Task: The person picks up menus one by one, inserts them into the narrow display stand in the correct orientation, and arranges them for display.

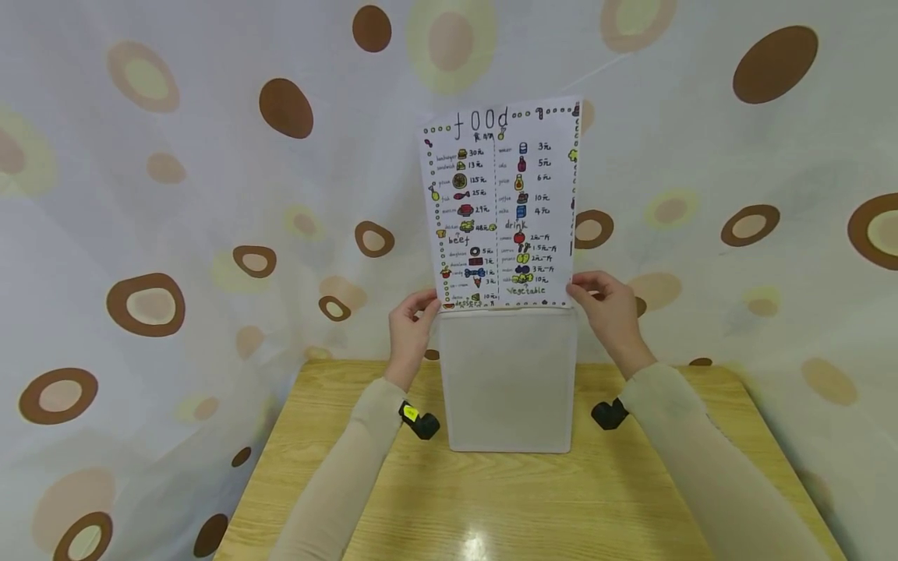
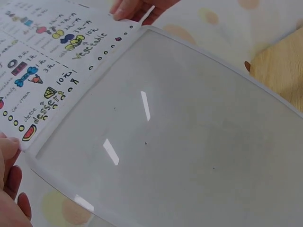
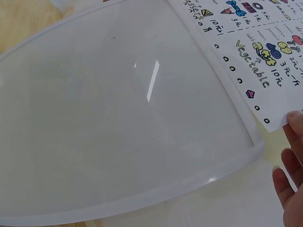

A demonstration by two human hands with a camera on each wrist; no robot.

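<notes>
- Two hands hold one hand-drawn food menu sheet [image 1: 501,206] upright, its lower edge at the top rim of the translucent plastic sleeve [image 1: 508,379]; the sleeve stands on edge on the wooden table [image 1: 533,499].
- Your left hand [image 1: 410,323] pinches the sheet's lower left corner, just beside the sleeve's upper left corner. In the left wrist view the fingertips [image 2: 8,156] curl against the paper edge.
- Your right hand [image 1: 606,304] pinches the sheet's lower right corner, just beside the sleeve's upper right corner; the right wrist view shows a fingertip [image 3: 296,124] on the paper's corner.
- Step in hand, as judged: the sheet is at the sleeve's mouth, either entering or leaving. The pictures do not show how far the paper sits inside.
- Next move, as judged: keep both pinches level and the sheet's edges parallel to the sleeve's sides. A skewed sheet may crease at the rim.
- Behind the sleeve hangs a spotted curtain [image 1: 210,195].
</notes>
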